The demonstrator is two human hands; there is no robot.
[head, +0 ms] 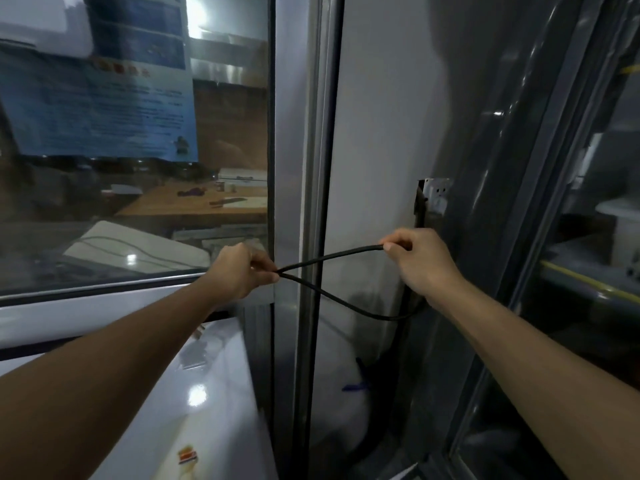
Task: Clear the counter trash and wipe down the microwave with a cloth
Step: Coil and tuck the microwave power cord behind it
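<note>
The black cord [332, 268], likely the microwave's power lead, hangs in a folded loop in front of the grey window post [313, 133], above the white top [207, 393] at lower left, which may be the microwave, though I cannot tell. The left hand [239, 271] pinches the fold with a closed grip, and the right hand [419, 261] pinches the upper strand with curled fingers just below the wall socket [433, 195]. It looks light, limp and slightly springy, so it is best held close to the plug and at the bend.

Matt black rubbery cord [332, 258], glossy white appliance top [214, 393], reflective glass pane [138, 202], metal frame [304, 133]
</note>
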